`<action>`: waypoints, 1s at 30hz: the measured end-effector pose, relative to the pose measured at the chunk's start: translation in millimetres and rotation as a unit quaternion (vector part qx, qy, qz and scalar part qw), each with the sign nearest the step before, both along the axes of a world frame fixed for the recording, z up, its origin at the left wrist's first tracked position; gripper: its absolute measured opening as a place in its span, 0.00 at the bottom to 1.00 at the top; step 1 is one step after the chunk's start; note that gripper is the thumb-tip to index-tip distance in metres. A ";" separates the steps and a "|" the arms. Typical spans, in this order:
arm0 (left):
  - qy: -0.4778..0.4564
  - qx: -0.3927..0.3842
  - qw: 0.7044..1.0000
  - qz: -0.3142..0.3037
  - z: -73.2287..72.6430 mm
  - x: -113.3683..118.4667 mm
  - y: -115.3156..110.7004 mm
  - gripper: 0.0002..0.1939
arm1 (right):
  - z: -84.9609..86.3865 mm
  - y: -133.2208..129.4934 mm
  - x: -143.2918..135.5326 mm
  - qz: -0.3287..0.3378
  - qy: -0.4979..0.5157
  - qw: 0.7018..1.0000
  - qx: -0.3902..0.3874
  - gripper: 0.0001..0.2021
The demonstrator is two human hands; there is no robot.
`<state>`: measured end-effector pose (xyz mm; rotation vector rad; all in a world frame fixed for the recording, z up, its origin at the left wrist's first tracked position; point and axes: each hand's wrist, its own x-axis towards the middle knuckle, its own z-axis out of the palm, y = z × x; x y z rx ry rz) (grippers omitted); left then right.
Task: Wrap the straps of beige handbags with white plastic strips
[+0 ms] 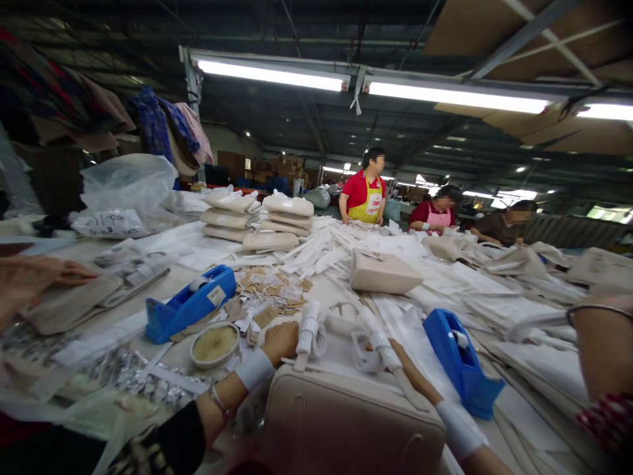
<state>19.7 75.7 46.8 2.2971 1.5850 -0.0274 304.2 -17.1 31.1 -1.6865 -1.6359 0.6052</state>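
A beige handbag [356,422] stands upright right in front of me, its handle [341,323] raised and wrapped in white padding at both sides. My left hand [281,340] is closed at the handle's left side, its fingertips partly hidden behind the wrapping. On the other side my right hand [390,349] curls round the wrapped handle from behind; most of its fingers are covered by the padding. White bands circle both my wrists. Left of my left hand sit a round tin of yellowish paste [214,344] and a heap of brown tags [271,290].
Blue tape dispensers stand left [192,303] and right [459,363]. Another beige bag [384,270] lies beyond, near stacked bags [284,214] and white paper strips [321,247]. Co-workers' arms reach in at left [39,280] and right [603,349]. Several people work across the table.
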 end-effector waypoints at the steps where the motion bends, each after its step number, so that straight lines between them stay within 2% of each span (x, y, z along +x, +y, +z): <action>1: -0.001 0.001 1.000 -0.001 0.9 -0.7 -1.5 0.17 | 0.4 3.5 1.6 0.005 -0.007 1.000 -0.012 0.15; 3: -0.005 0.000 1.000 0.000 1.2 -1.8 -3.3 0.17 | 4.0 11.0 7.8 -0.005 -0.029 0.999 -0.034 0.13; 5: -0.011 -0.001 1.000 0.003 0.6 -2.4 -4.1 0.17 | 14.4 16.2 13.8 -0.046 -0.056 0.997 -0.033 0.15; 7: -0.019 -0.005 1.000 0.006 -0.3 -2.6 -4.1 0.18 | 33.3 14.4 11.3 -0.097 -0.086 0.992 0.008 0.19; 9: -0.026 -0.010 1.000 0.010 -1.6 -2.5 -3.3 0.18 | 57.5 3.6 -6.1 -0.109 -0.107 0.985 0.077 0.20; 11: -0.034 -0.018 0.999 0.015 -3.9 -2.2 -1.2 0.17 | 79.4 -12.6 -37.0 -0.038 -0.099 0.988 0.115 0.18; 13: -0.048 -0.026 0.998 0.023 -7.2 -1.9 2.3 0.17 | 90.9 -27.8 -71.5 0.080 -0.101 0.989 0.078 0.16; 16: -0.086 -0.035 0.995 0.033 -11.9 -4.5 8.4 0.15 | 85.1 -37.8 -105.6 0.159 -0.147 0.976 -0.007 0.16; 20: -0.171 -0.016 0.985 0.030 -8.8 -22.7 1.3 0.12 | 67.0 -30.6 -108.2 0.191 -0.167 0.964 -0.074 0.16; 23: -0.293 0.034 0.955 0.017 -1.9 -45.1 -27.3 0.18 | 68.3 -26.0 -102.2 0.224 -0.159 0.959 -0.070 0.17; 26: -0.474 0.050 0.878 -0.045 0.5 -63.8 -66.1 0.22 | 77.5 -24.4 -103.7 0.273 -0.164 0.946 -0.066 0.17; 28: -0.519 0.028 0.851 -0.074 -1.9 -69.0 -87.8 0.31 | 82.0 -22.0 -108.6 0.300 -0.175 0.936 -0.063 0.20; 30: -0.527 0.015 0.846 -0.075 -6.2 -68.1 -101.7 0.39 | 83.2 -18.5 -114.6 0.304 -0.187 0.932 -0.059 0.20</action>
